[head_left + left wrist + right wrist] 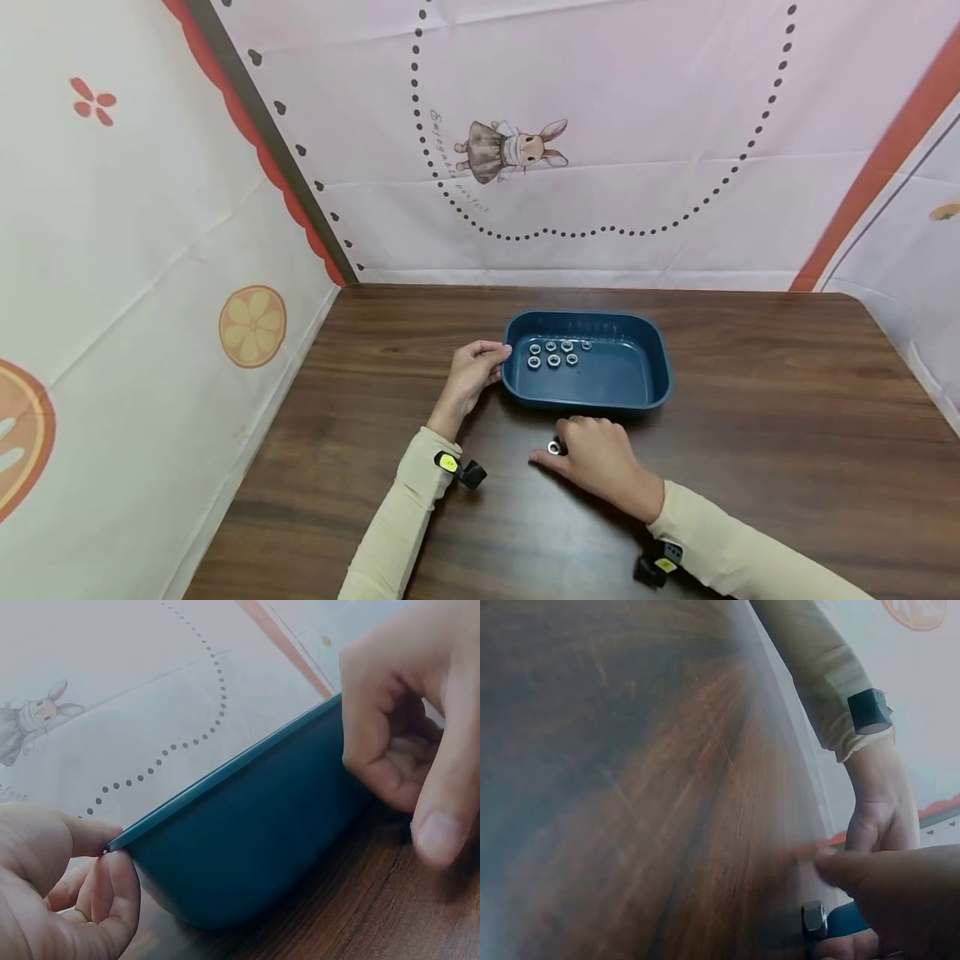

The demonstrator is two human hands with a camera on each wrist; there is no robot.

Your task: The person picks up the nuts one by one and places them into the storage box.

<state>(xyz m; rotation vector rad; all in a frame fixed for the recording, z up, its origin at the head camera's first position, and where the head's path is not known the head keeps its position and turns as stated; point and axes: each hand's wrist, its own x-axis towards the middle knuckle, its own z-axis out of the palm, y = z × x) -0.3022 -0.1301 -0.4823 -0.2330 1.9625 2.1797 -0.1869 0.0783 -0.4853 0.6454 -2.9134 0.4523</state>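
A dark blue tray [660,367] stands on the wooden table, with several small metal nuts [553,361] lying in its left half. At its left end my left hand [474,367] pinches the rim between thumb and fingers, which shows closely in the left wrist view [82,885]. In front of the tray my right hand [603,458] is held with curled fingers and the thumb stretched out. It holds a hex nut [553,447] at the fingers; the right wrist view shows this hex nut [814,921] beside a fingertip, below the thumb. The left wrist view hides the nut.
The brown wooden table [765,400] reaches back to a printed cloth [637,100] hanging behind it. Another cloth [150,208] hangs along the left side, and cloth also borders the right. Both wrists wear small black cameras [472,475].
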